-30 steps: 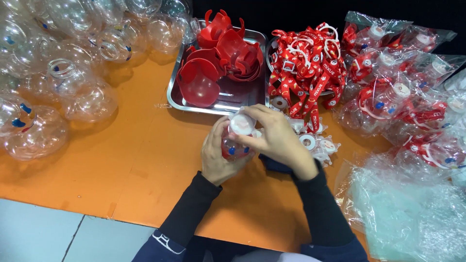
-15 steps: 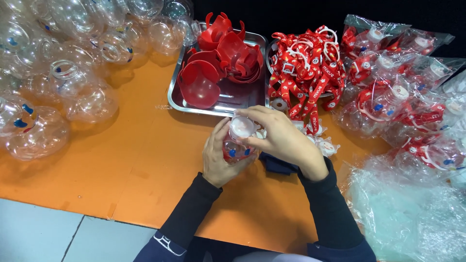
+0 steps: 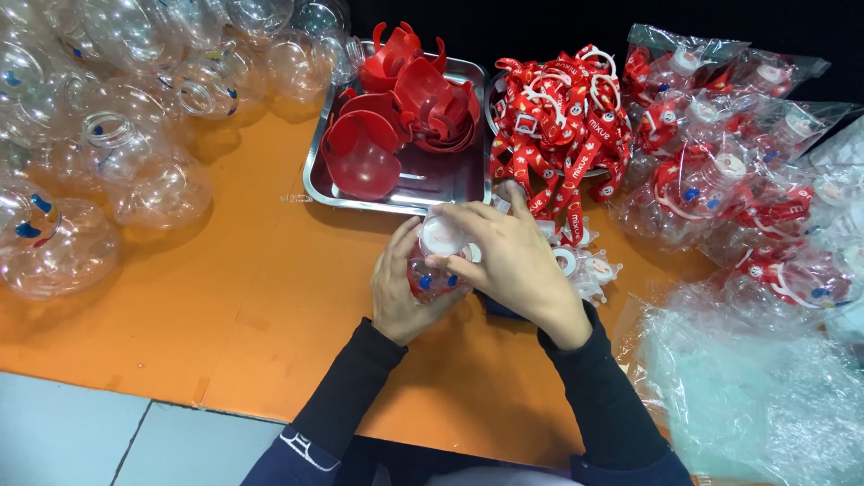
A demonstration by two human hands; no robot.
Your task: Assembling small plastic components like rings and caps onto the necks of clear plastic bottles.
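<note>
Gripping a small clear bottle point(image 3: 434, 270) at the centre of the frame, the left hand point(image 3: 402, 295) is closed around its body from below while the right hand point(image 3: 508, 256) is clamped over the white cap point(image 3: 443, 236), fingers curled round its rim. The bottle is held just above the orange table point(image 3: 225, 306), in front of a steel tray point(image 3: 423, 193) of red plastic parts point(image 3: 396, 99) at upper centre. Red straps point(image 3: 562, 117) are heaped to the tray's right, bagged finished bottles point(image 3: 729, 171) fill the upper right, and empty clear bottles point(image 3: 108, 153) are piled at upper left. Loose white caps point(image 3: 576, 263) lie just beside the right wrist. The cap appears to be seated square on the neck, though the thread is hidden by the fingers. A good result would be judged to depend on the body being kept steady and the cap being turned level, not tilted.
</note>
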